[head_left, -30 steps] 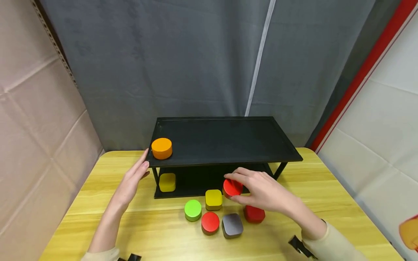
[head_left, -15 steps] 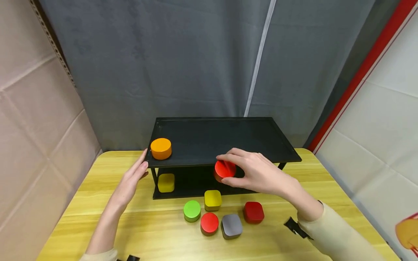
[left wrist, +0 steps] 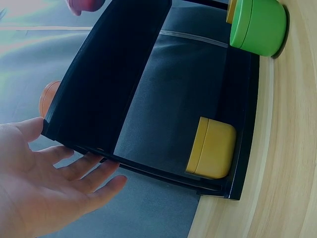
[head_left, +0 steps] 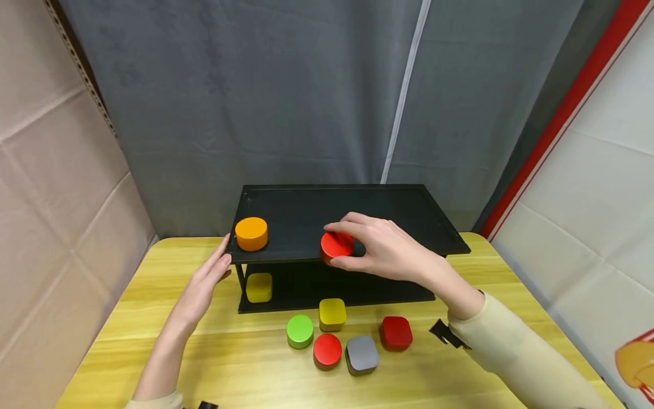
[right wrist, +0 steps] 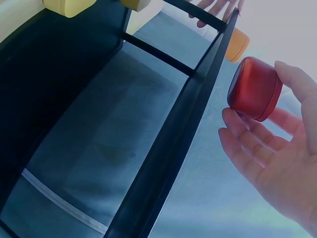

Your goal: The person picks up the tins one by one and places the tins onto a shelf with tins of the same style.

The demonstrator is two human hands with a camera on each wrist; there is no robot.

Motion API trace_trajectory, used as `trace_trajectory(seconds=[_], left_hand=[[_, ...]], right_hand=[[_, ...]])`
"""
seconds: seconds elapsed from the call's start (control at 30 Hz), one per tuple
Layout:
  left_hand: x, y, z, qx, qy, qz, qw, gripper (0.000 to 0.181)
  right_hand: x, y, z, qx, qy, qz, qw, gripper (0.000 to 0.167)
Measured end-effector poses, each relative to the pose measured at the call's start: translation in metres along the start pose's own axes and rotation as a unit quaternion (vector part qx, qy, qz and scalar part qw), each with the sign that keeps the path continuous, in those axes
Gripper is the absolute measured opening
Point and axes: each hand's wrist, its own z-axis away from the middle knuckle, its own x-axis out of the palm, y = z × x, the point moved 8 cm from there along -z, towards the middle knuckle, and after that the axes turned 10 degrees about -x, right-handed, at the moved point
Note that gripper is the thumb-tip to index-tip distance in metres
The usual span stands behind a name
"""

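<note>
My right hand (head_left: 385,248) pinches a round red block (head_left: 336,246) between thumb and fingers, over the front edge of the black two-tier shelf (head_left: 327,221). In the right wrist view that red block (right wrist: 253,89) is held off the upper tier's edge. My left hand (head_left: 199,289) touches the shelf's left front corner with its fingers extended; the left wrist view shows the hand (left wrist: 54,183) against the shelf's side. An orange round block (head_left: 251,234) sits at the left of the upper tier. On the lower tier, at the left, is a yellow square block (head_left: 259,287).
On the wooden table (head_left: 245,369) before the shelf lie a yellow square block (head_left: 332,314), a green round one (head_left: 300,331), another red round one (head_left: 327,351), a grey square one (head_left: 362,354) and a dark red square one (head_left: 395,333). A grey curtain (head_left: 255,102) hangs behind.
My right hand has carried the round red block up and to the left, from low at the shelf's front to the upper tier's edge. The left hand stays at the corner.
</note>
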Motion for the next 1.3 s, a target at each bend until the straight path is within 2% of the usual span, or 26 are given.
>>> trace_trajectory(seconds=[0.57,1.03,1.3], left_hand=[[0.0,-0.003,0.001,-0.001,-0.002,0.017,0.9998,0.063],[0.002,-0.003,-0.003,-0.007,0.0,0.001,1.0,0.062],[0.003,-0.004,-0.003,-0.004,-0.002,0.012,0.9999,0.064]], right_hand=[[0.008,0.01,-0.039,0.022,-0.026,-0.017,0.9993,0.052],[0.015,0.022,-0.05,0.035,-0.047,-0.009,0.9982,0.052],[0.022,0.024,-0.054,0.04,-0.062,-0.009,0.9972,0.054]])
